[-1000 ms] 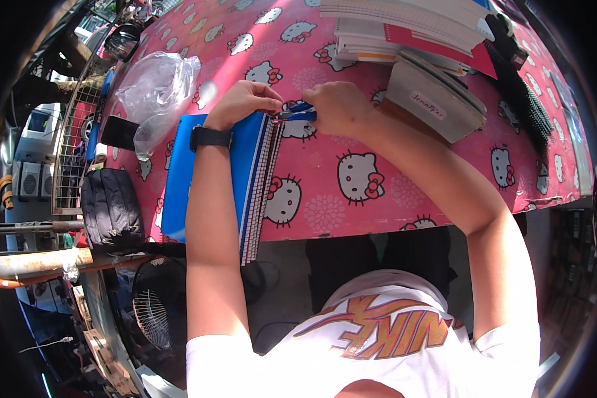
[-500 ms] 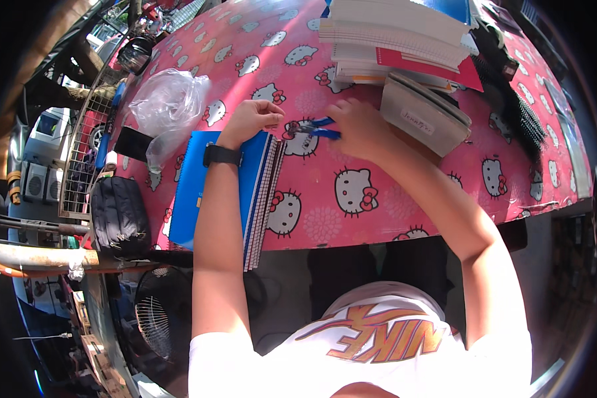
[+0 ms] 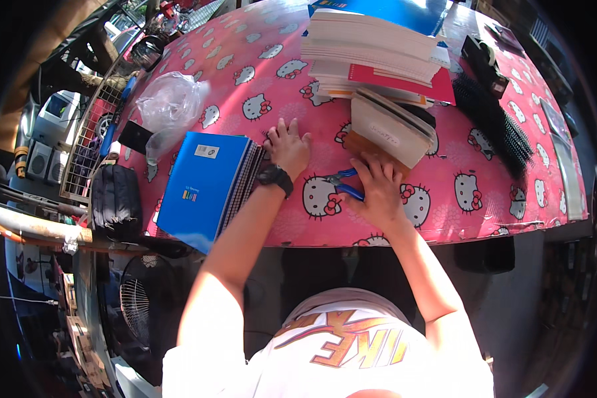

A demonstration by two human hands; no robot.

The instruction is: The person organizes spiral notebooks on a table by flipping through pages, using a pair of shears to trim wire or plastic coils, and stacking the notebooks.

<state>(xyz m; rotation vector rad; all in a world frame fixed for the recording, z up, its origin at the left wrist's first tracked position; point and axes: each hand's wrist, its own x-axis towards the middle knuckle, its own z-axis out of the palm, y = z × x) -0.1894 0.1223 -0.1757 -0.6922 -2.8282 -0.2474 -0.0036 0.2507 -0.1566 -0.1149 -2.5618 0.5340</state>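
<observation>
My left hand point(image 3: 288, 149) lies on the pink patterned tablecloth with its fingers spread, holding nothing. It is just right of a stack of spiral notebooks with a blue cover point(image 3: 202, 186). Small blue-handled pliers point(image 3: 347, 192) are at my right hand point(image 3: 382, 191), low over the cloth, with their grey jaws pointing left. The handles run under the thumb and forefinger, and the other fingers reach out toward a beige pouch point(image 3: 388, 129). How firmly the hand grips them is partly hidden.
A tall pile of notebooks point(image 3: 378, 50) stands at the back, behind the pouch. A clear plastic bag point(image 3: 169, 103), a black phone-like object point(image 3: 135, 137) and a black pencil case point(image 3: 116, 201) lie on the left. Black mesh fabric point(image 3: 494, 126) is at the right. A fan point(image 3: 136, 302) stands below the table.
My left hand has moved right, off the notebooks, and spread onto the cloth. My right hand has come nearer and lower with the pliers. The view has shifted slightly.
</observation>
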